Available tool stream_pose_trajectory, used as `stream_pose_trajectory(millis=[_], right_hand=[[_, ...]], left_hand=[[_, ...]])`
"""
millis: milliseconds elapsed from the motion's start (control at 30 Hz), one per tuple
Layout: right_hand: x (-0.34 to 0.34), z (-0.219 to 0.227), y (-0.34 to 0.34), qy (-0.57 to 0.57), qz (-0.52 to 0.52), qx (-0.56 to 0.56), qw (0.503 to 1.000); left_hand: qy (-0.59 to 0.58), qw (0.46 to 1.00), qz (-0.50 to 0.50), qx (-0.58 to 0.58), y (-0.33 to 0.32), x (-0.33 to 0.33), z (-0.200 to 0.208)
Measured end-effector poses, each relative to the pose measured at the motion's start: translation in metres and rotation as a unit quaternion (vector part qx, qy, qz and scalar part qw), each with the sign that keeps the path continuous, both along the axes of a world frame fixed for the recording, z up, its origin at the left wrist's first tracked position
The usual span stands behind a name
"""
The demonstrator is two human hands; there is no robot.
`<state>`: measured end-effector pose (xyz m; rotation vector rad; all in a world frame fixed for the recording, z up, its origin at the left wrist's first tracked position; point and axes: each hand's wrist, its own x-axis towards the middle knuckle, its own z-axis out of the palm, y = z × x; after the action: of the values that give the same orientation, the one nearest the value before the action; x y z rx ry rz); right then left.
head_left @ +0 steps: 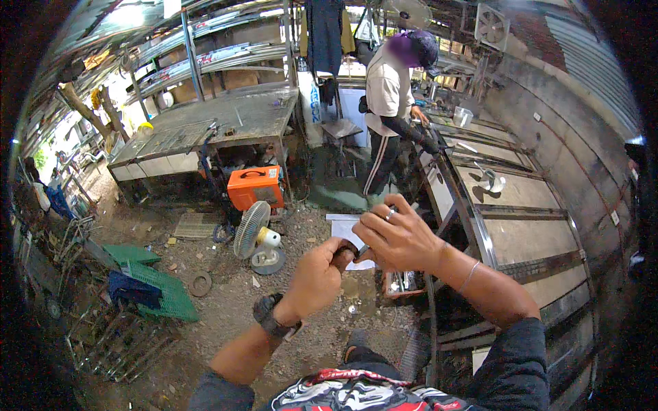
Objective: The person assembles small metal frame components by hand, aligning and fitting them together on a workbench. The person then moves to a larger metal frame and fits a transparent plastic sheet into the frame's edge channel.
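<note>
In front of my body both hands meet, their fingertips closed around a small dark piece (358, 253) whose kind I cannot make out. My left hand (315, 279), with a dark watch on its wrist, is curled with thumb and fingers pinched at the piece's left side. From the right, my right hand (401, 236) comes over the top, its fingers bent and pinched on the same spot; a ring and a thin bracelet show on it. Much of the piece is hidden by the fingers. Below the hands, white sheets (340, 236) lie on the ground.
A white pedestal fan (253, 231) and an orange case-like machine (256, 187) stand ahead on the left, before a metal workbench (240, 123). A co-worker (391, 96) stands at a long metal-framed table (524, 241) on the right. Green mesh panels (161, 291) lie at left.
</note>
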<state>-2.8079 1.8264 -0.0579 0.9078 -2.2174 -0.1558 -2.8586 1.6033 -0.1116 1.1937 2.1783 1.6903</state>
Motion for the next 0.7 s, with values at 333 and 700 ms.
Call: stream_pose_trajectory(millis=[333,700], right_hand=[[-0.082,0.049,0.106,0.09,-0.009,-0.147,0.985],[-0.214,-0.013,0.121,-0.32,0.094,-0.66,0.674]], left_hand=[[-0.195,0.977,-0.011,0.08,0.078,-0.105,0.05],[-0.236,0.955,-0.031,0.174,0.16,-0.218,0.036]])
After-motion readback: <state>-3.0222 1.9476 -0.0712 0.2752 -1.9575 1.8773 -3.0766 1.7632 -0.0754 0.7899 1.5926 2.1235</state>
